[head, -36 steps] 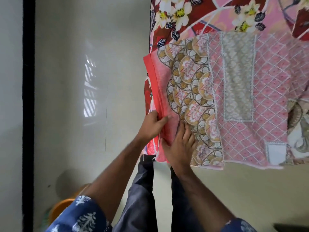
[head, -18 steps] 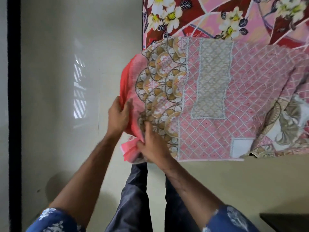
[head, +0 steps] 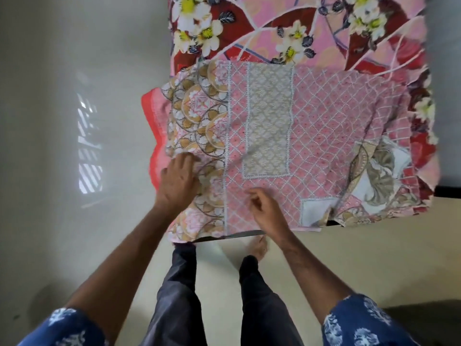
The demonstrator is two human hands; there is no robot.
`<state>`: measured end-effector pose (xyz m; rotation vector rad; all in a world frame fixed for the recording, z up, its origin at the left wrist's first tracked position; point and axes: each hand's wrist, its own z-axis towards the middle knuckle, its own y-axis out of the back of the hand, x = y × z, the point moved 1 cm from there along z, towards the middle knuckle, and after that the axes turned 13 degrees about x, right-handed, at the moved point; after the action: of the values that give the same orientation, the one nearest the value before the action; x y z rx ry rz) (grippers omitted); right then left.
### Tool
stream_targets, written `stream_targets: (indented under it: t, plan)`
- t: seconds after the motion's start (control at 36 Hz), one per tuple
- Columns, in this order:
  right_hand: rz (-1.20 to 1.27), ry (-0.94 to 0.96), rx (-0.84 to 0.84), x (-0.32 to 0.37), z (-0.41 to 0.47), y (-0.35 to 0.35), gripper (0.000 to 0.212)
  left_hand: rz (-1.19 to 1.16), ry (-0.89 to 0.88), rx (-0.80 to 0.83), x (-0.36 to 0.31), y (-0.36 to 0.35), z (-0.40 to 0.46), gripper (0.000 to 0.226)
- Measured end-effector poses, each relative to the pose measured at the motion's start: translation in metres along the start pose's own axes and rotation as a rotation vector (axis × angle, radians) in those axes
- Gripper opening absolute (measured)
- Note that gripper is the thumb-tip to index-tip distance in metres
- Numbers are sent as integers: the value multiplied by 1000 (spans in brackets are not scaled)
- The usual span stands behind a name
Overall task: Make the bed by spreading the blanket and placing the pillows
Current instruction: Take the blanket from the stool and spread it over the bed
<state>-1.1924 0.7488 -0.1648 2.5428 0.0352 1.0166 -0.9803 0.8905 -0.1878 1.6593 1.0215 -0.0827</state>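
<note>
A folded pink patterned cotton blanket (head: 287, 146) lies at the near end of the floral-sheeted bed (head: 299, 28). The left hand (head: 178, 181) presses flat on the blanket's left edge; the right hand (head: 264, 208), fingers loosely curled, seems to pinch cloth, best lifted evenly by both corners.

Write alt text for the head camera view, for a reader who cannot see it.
Seen from above, a person's left hand rests on a folded pink patterned blanket while the right hand, fingers curled, is at the cloth nearer its front edge. The blanket lies across the foot of a bed covered by a red floral sheet, above a pale floor.
</note>
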Motion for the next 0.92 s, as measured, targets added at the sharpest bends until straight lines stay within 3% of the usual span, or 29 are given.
stream_targets:
  t: [0.14,0.31,0.47,0.58,0.72,0.92]
  plan:
    - [-135,-96,-164,-74,-30,80,41,74,-163,167,-89,-54,17,51]
    - [-320,-190,-333,-165,-69,165,52,110,-181,289,-179,-121,30,63]
    - [-376,-127,-360,-249,-112,237,49,339,-69,284,-280,-187,45,70]
    - [-155,-161,-433,-307,-132,295,52,353,-63,275,-342,-220,62,70]
    - [-40,-97,-460,-349,-140,362,43,326,158,312,-395,-242,83,77]
    - [-295,-69,-455,-360,-104,407,77,343,274,350,-420,-243,100,77]
